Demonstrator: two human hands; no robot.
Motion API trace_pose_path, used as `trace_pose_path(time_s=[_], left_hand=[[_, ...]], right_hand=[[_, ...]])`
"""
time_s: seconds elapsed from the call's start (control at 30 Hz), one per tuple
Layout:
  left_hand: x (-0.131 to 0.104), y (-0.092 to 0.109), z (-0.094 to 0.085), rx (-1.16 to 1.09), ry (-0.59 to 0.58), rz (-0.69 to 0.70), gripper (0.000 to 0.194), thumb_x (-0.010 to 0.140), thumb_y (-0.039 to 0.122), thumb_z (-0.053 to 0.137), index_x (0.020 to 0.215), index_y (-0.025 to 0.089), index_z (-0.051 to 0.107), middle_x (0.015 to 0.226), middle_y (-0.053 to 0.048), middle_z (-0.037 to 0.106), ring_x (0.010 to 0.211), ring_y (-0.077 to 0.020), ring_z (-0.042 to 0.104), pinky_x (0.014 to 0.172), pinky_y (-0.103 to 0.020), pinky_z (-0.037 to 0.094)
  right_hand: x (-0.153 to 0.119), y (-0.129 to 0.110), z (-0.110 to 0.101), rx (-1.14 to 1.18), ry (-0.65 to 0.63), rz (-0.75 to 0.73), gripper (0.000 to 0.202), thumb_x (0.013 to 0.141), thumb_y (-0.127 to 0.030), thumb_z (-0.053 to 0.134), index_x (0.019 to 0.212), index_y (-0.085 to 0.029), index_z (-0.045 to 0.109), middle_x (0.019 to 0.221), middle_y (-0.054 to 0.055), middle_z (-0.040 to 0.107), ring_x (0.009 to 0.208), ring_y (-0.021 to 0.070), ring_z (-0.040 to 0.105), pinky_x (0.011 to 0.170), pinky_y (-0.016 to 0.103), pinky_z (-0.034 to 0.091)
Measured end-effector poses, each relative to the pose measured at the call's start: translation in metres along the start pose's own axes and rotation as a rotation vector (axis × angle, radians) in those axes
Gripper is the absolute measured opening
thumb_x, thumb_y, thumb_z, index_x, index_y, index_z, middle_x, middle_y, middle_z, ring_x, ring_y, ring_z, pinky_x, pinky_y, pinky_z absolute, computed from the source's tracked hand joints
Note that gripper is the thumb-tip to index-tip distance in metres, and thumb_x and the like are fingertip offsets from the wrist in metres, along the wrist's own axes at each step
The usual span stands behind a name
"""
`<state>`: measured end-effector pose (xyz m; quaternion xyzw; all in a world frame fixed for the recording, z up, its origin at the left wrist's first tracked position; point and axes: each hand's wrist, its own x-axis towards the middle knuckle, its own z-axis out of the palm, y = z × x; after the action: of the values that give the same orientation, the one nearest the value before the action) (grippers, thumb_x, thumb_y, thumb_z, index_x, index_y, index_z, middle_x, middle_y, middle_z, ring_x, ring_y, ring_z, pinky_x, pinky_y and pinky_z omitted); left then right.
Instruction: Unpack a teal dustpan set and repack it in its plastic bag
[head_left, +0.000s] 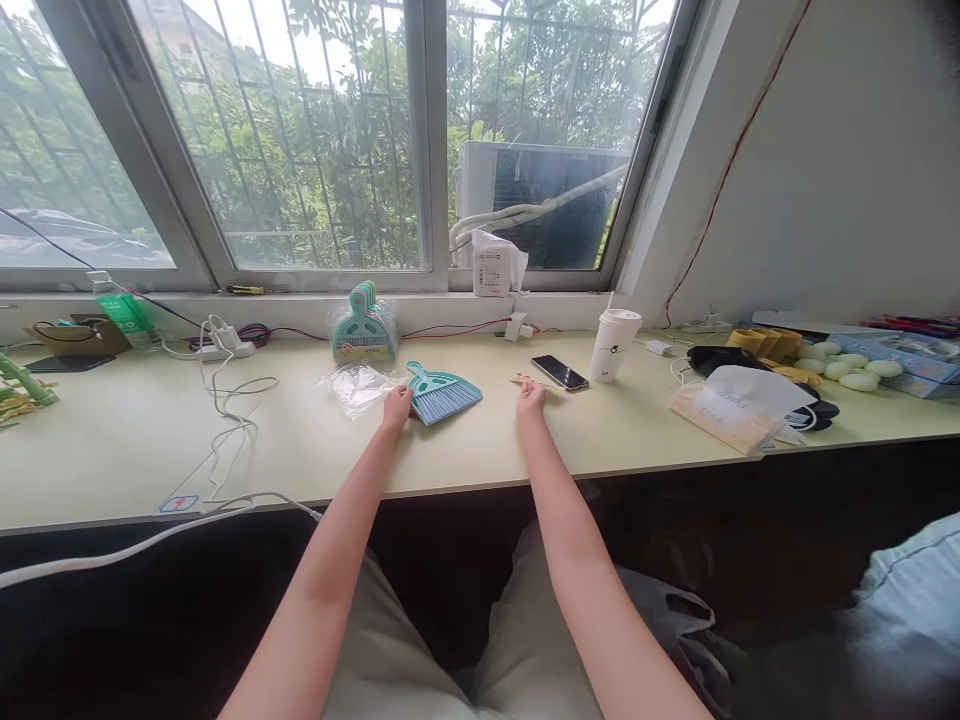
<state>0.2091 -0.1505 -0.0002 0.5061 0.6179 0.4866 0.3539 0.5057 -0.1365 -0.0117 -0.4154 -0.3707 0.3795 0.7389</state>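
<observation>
My left hand (397, 403) rests on the pale desk (300, 450) with its fingers on the handle end of a small teal brush (442, 392), which lies flat with its bristles pointing right. A crumpled clear plastic wrapper (356, 386) lies just left of that hand. My right hand (531, 398) lies on the desk by a small tan piece (525, 380); whether it grips the piece I cannot tell. Behind, a packaged teal dustpan-and-brush set (365, 325) leans against the window ledge.
A black phone (560, 372) and a white paper cup (614, 344) stand right of my right hand. A white paper bag (739, 408), yellow and pale green items (832, 362) sit far right. White cables (225, 400) cross the desk left. A person's sleeve (911, 590) shows bottom right.
</observation>
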Motion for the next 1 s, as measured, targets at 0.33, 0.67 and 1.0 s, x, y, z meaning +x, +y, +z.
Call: trace_pose_path(time_s=[0.33, 0.67, 1.0], left_hand=[[0.000, -0.002, 0.000, 0.004, -0.015, 0.007, 0.031, 0.089, 0.037, 0.055, 0.107, 0.016, 0.068, 0.089, -0.009, 0.071, 0.063, -0.0175, 0.066, 0.060, -0.028, 0.053], [-0.020, 0.011, 0.003, 0.168, -0.030, 0.168, 0.032, 0.091, 0.032, 0.048, 0.114, 0.017, 0.066, 0.091, -0.007, 0.073, 0.056, -0.0150, 0.062, 0.059, -0.026, 0.047], [-0.071, 0.024, 0.017, 0.476, 0.138, 0.896, 0.042, 0.096, 0.036, 0.043, 0.131, 0.019, 0.058, 0.096, -0.007, 0.070, 0.070, -0.0150, 0.063, 0.064, -0.026, 0.046]], right_hand=[[-0.001, 0.002, 0.000, 0.213, 0.158, 0.197, 0.032, 0.067, -0.010, 0.046, 0.094, -0.023, 0.057, 0.117, 0.008, 0.062, 0.119, 0.0134, 0.061, 0.100, 0.041, 0.052], [-0.032, -0.013, 0.036, -0.310, -0.062, -0.057, 0.046, 0.083, -0.014, 0.040, 0.125, -0.025, 0.055, 0.123, 0.005, 0.066, 0.106, 0.0146, 0.063, 0.096, 0.032, 0.049], [-0.081, -0.015, 0.069, -0.945, -0.311, -0.712, 0.026, 0.098, -0.034, 0.046, 0.114, -0.020, 0.061, 0.116, 0.011, 0.064, 0.110, 0.0255, 0.056, 0.096, 0.039, 0.045]])
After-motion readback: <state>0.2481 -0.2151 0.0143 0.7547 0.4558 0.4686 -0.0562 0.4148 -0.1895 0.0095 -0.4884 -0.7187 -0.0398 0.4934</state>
